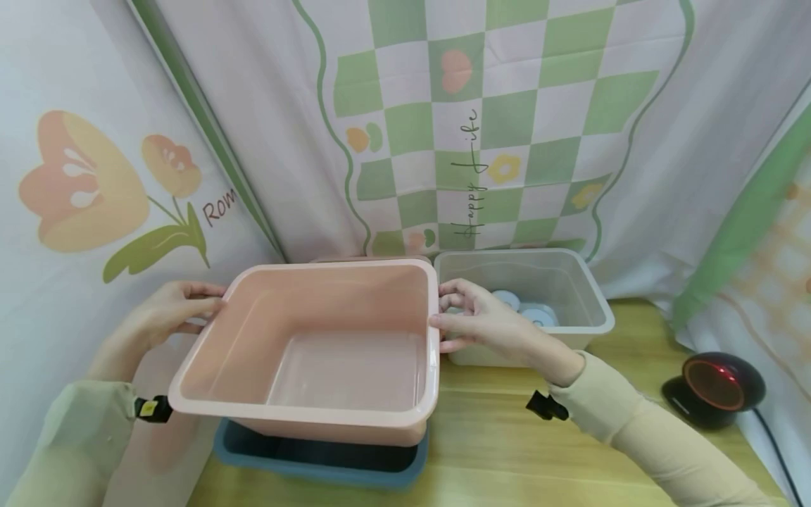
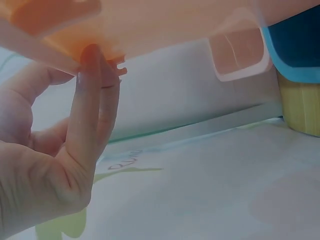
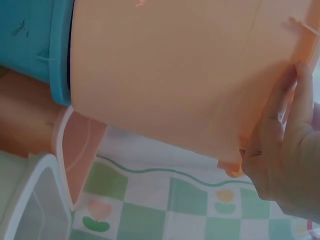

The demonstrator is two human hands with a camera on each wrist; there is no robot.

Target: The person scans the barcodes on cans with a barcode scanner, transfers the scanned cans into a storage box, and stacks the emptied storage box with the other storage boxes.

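A pink plastic bin, with nothing inside, is held up by both hands over a blue bin. My left hand grips its left rim, thumb on top and fingers beneath, as the left wrist view shows from below. On the opposite side, my right hand pinches the right rim the same way. The right wrist view shows the fingers under that rim, against the outer wall. Below, the blue bin stands on the wooden table, its dark inside partly covered by the pink one.
Right of the pink bin stands a pale grey bin with round white-and-blue items in it. Another pink bin is behind the blue one. A black device with a red light sits at the table's right. Printed curtains hang behind.
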